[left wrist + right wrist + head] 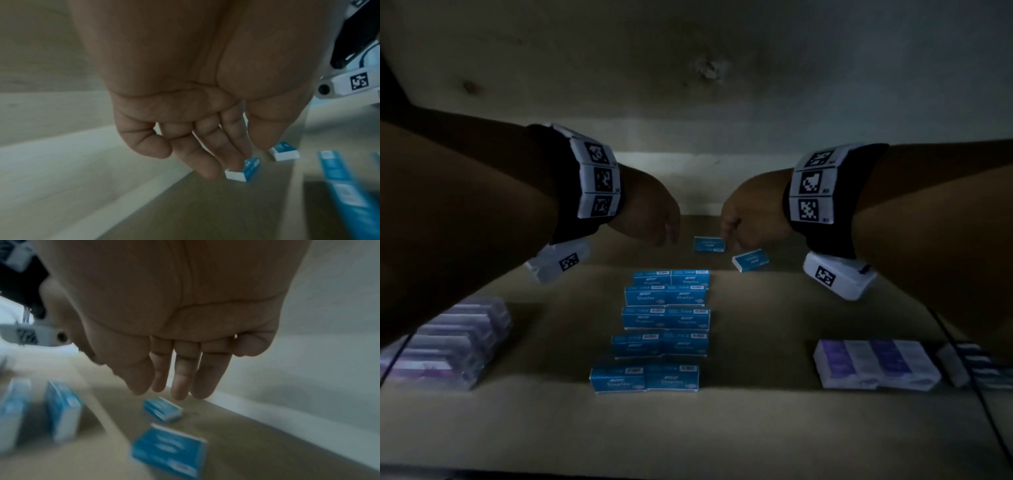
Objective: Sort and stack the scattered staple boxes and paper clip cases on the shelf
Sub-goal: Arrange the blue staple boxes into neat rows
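Note:
Two loose blue staple boxes lie near the back of the dim shelf (791, 428): a flat one (709, 244) (244, 170) (163, 408) and a tilted one (750, 259) (284, 151) (168, 449). My left hand (667, 238) (236, 159) reaches in from the left with straight fingers, its tips just short of the flat box; I cannot tell if they touch. My right hand (732, 240) (168, 386) hovers over both boxes, fingers straight, holding nothing. A column of paired blue staple boxes (666, 322) (61, 408) runs down the middle.
Purple-and-clear paper clip cases sit stacked at the left (448, 339) and at the right (876, 365). The pale back wall (705, 192) stands just behind the loose boxes. A dark cable (962, 363) crosses the right side.

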